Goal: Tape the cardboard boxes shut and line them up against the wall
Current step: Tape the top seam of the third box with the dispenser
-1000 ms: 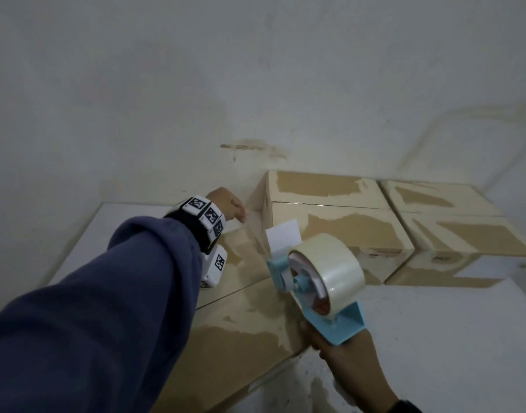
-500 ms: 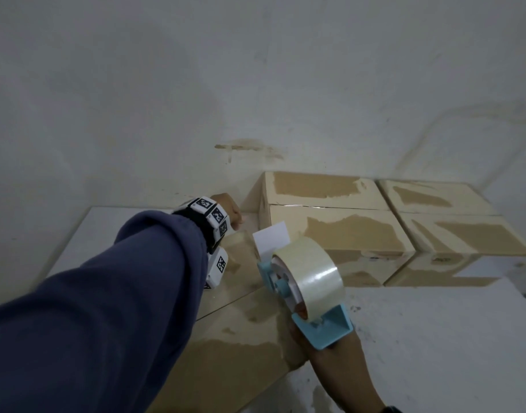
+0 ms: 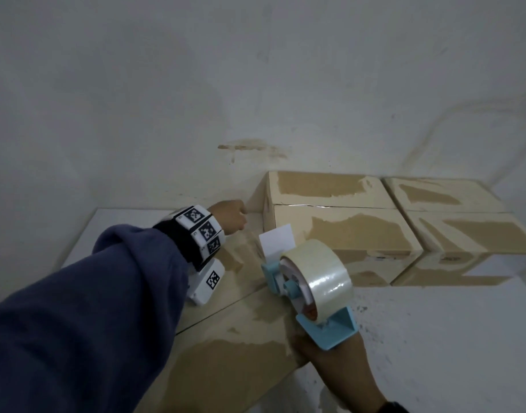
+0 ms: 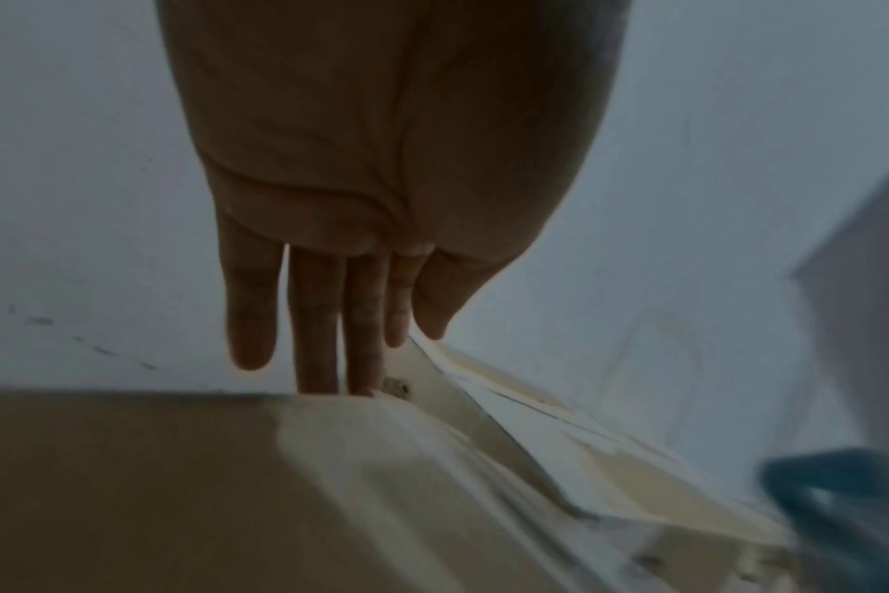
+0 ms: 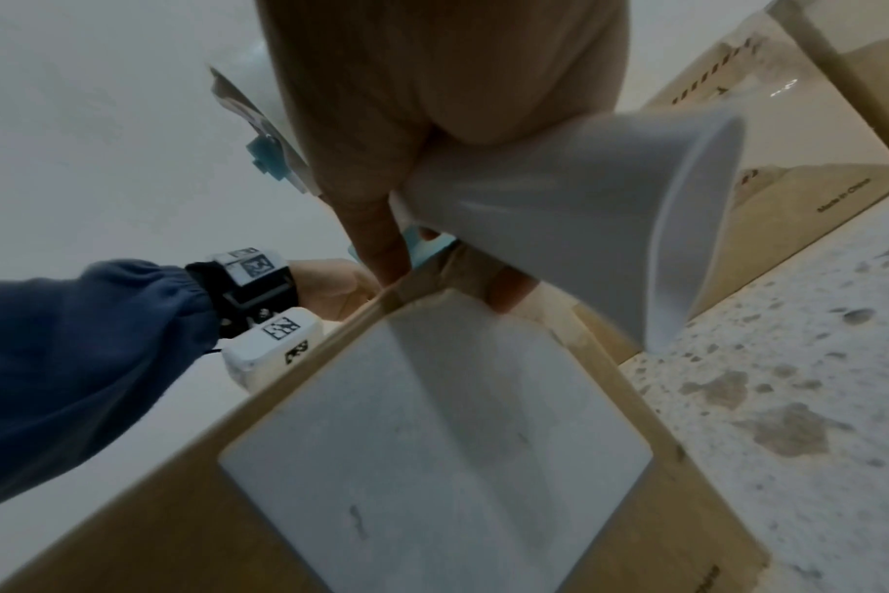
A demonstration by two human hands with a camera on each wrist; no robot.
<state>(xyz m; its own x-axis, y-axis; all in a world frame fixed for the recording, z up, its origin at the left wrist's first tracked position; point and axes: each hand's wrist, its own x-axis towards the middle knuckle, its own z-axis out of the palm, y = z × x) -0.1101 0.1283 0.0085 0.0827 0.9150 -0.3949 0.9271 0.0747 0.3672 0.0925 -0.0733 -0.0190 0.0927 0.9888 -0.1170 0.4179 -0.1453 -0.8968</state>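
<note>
A cardboard box (image 3: 226, 353) lies in front of me, its far end near the wall. My left hand (image 3: 230, 217) reaches over that far edge. In the left wrist view its fingers (image 4: 320, 321) hang straight down past the edge, while thumb and forefinger pinch the end of a clear tape strip (image 4: 432, 377). The strip runs back over the box top (image 4: 128, 481) to the blue tape dispenser (image 3: 315, 281). My right hand (image 3: 330, 362) grips the dispenser's white handle (image 5: 559, 192) above the near right part of the box (image 5: 178, 501).
Two more cardboard boxes (image 3: 330, 216) (image 3: 464, 219) stand side by side against the white wall (image 3: 255, 84) at the right. A white label (image 5: 432, 441) is on the near box's side. Speckled white floor (image 3: 434, 338) lies to the right, a white panel (image 3: 121, 222) to the left.
My left hand has sunk a little onto the box's far edge. The dispenser shifted slightly left and back, staying over the box.
</note>
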